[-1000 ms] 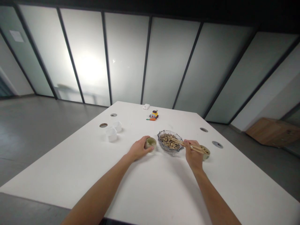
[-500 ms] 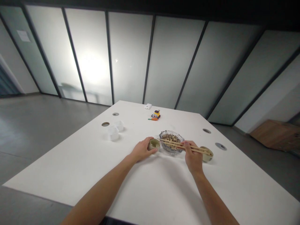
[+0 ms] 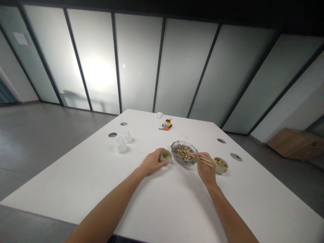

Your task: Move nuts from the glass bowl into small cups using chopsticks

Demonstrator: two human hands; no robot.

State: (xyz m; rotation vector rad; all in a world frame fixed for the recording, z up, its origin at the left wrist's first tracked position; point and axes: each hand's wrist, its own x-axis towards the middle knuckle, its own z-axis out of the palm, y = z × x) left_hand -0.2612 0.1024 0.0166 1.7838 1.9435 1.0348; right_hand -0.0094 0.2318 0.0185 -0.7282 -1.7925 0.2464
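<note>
My left hand (image 3: 155, 161) is wrapped round the side of a small olive-green cup (image 3: 166, 156) standing on the table. In my right hand (image 3: 206, 168) is a pair of wooden chopsticks (image 3: 191, 155), their tips down among the seeds (image 3: 182, 152), which look like sunflower seeds. These fill a clear glass bowl (image 3: 186, 163) with a wavy rim, just right of the cup. Beside my right hand stands a second olive-green cup (image 3: 221, 168), holding pale yellowish pieces (image 3: 220, 162) whose kind I cannot make out.
On the white table (image 3: 152, 209), two clear plastic containers (image 3: 121, 145) sit at the left. Farther back are a yellow toy vehicle (image 3: 167, 123), a toy carrot (image 3: 165, 129) and a white box-like device (image 3: 158, 115). Round holes (image 3: 112, 135) pierce the tabletop on both sides.
The chopstick tips have moved from the small cup's rim rightward and down into the seeds. My right hand has shifted slightly, uncovering the right cup's contents. My left hand stays on its cup.
</note>
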